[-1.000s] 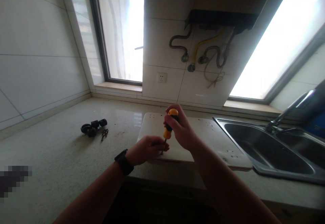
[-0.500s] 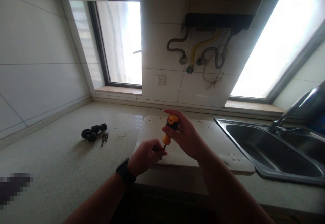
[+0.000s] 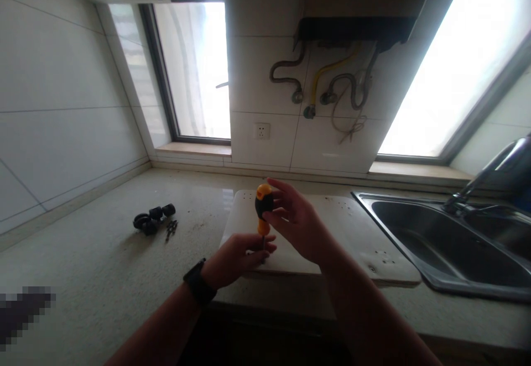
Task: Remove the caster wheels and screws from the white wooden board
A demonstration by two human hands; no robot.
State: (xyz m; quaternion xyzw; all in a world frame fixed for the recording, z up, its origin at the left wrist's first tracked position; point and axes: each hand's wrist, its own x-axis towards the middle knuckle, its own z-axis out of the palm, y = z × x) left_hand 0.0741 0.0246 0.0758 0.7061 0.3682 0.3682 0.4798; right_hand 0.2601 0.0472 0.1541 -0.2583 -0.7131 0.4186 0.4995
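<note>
From the head view, both forearms reach forward from the bottom of the frame and meet over the near edge of a white board point(image 3: 332, 228) that lies flat on the pale stone surface point(image 3: 95, 266). The right hand point(image 3: 296, 222) is raised above the board with the wrist bent up, its fingers spread loosely around the top of a short screwdriver point(image 3: 263, 211) with an orange and black handle; the fingertips touch the handle's upper part rather than wrapping it in a fist. The screwdriver stands nearly upright, its tip down at the board's front edge. The left hand point(image 3: 238, 255) lies low, knuckles up, fingers curled and pinched about the screwdriver's shaft where it meets the board; what it pinches there is too small to tell. A black watch point(image 3: 199, 286) sits on the left wrist.

Well off to the left on the surface lie some black caster wheels point(image 3: 151, 219) with a small heap of dark screws point(image 3: 170, 228) just beside them. To the right, a steel sink point(image 3: 448, 244) adjoins the board, with its tap point(image 3: 485, 178) at the far side.
</note>
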